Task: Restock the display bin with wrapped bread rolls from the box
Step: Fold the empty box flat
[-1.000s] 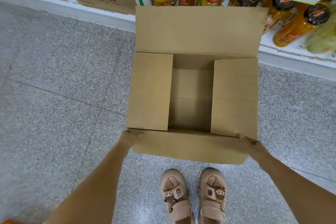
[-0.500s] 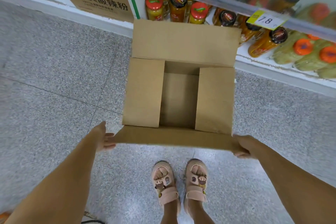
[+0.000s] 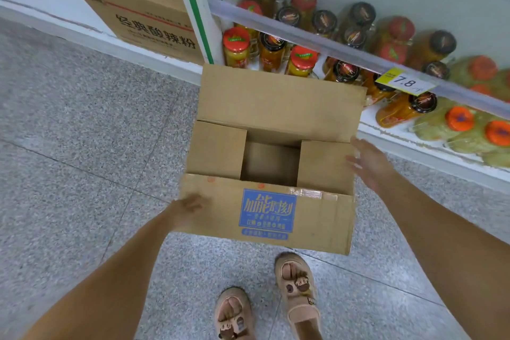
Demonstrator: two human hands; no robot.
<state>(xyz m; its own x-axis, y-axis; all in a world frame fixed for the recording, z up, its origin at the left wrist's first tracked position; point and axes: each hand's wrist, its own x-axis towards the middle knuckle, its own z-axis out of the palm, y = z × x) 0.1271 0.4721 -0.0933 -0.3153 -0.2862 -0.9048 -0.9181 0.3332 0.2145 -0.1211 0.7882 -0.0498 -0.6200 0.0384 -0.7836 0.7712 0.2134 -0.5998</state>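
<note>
Our left hand [image 3: 189,207] rests on the left corner of the box's [image 3: 276,102] near flap [image 3: 317,218]; we cannot tell if it grips. Our right hand [image 3: 368,164], fingers spread, has left that flap and hovers at the box's right edge. The flap, level before, now hangs down, showing a blue label [image 3: 267,212]. Between the side flaps [image 3: 218,152] only bare cardboard shows. The box stands before a shelf [image 3: 386,130] of jars [image 3: 300,61].

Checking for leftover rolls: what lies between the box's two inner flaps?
Head view: only bare cardboard bottom of the box shows between its left flap and right flap; beneath them is hidden.
</note>
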